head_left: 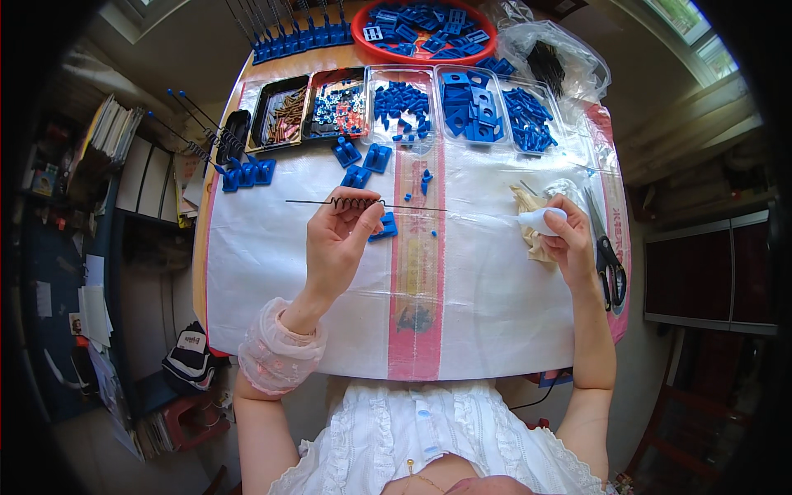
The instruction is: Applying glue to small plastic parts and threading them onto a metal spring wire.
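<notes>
The left hand (pixel 337 239) pinches a thin dark rod with a spring coil (pixel 355 203) between thumb and fingers, its bare end pointing toward the right hand (pixel 576 245). That hand, well apart, is closed around a white squeeze bottle (pixel 543 220), nozzle leftward. Blue plastic bases (pixel 377 158) lie just beyond the left hand; black-handled scissors (pixel 609 268) lie right of the right.

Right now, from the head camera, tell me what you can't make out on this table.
In the head view:
- Coiled black rod: partly covered by the left hand.
- Blue base: one side hidden behind that hand.
- White bottle: partly covered by the right hand; its fine tip fades against the white cover.
- Upright rods: some tops cut off by the picture's upper edge.
</notes>
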A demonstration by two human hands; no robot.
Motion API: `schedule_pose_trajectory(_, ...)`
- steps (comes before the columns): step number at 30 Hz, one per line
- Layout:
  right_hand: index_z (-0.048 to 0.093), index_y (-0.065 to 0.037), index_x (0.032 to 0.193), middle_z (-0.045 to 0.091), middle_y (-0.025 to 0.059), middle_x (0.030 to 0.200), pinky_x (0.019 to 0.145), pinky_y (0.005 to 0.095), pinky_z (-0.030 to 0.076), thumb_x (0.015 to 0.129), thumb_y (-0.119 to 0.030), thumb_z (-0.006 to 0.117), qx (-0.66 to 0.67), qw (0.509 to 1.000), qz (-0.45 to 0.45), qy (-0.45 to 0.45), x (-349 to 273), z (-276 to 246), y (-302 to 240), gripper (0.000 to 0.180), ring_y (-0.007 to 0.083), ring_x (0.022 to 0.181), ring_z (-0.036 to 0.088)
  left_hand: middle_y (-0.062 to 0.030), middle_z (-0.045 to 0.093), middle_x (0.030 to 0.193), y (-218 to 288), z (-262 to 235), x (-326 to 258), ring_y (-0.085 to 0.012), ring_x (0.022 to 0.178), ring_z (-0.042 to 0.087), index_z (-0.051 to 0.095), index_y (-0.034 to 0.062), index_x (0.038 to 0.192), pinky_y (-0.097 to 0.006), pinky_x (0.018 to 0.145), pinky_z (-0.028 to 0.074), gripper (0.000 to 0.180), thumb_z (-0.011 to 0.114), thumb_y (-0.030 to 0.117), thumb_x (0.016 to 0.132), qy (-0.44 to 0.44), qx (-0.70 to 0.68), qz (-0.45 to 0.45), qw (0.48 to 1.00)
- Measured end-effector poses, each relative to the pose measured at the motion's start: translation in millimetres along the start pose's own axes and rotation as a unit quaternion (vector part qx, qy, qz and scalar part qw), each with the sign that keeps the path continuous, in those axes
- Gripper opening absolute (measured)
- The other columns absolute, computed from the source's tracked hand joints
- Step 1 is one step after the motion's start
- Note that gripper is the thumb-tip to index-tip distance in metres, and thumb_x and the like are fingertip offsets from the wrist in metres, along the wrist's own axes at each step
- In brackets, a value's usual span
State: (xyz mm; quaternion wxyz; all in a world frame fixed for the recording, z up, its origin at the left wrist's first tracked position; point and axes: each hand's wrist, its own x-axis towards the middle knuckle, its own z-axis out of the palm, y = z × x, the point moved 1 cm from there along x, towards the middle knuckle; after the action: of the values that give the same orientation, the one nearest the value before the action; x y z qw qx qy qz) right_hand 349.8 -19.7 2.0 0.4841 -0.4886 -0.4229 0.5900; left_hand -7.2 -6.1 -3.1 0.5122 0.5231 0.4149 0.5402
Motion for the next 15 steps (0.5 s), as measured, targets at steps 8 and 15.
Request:
schedule_pose_trajectory(8, 0.058, -0.01, 0.09, 0.049, -0.0069, 0.071, 0.048, 0.0183, 0.02, 0.094, -0.023, 0.071, 0.0, 1.0, 0.004, 0.008, -2.5, 5.3, -5.8, 0.018, -0.0014, 0.055, 0.033, -0.0079, 0.072, 0.094, -0.6, -1.1, 0.2, -0.0113, 0.082, 0.066, 0.066, -0.0014, 0.112, -0.024, 0.076, 0.054, 0.013, 0.067, 0.005, 0.1, -0.001, 0.0, -0.002, 1.0)
schedule_pose_trajectory(15, 0.058, -0.011, 0.091, 0.048, -0.0078, 0.07, 0.047, 0.0183, 0.019, 0.095, -0.022, 0.07, -0.001, 1.0, 0.008, 0.011, -2.6, 6.0, -5.7, 0.017, -0.0018, 0.054, 0.033, -0.0078, 0.071, 0.094, 1.2, -0.6, 0.4, -0.011, 0.081, 0.066, 0.066, -0.0015, 0.112, -0.024, 0.075, 0.053, 0.013, 0.066, 0.006, 0.1, -0.003, 0.006, 0.0, 1.0)
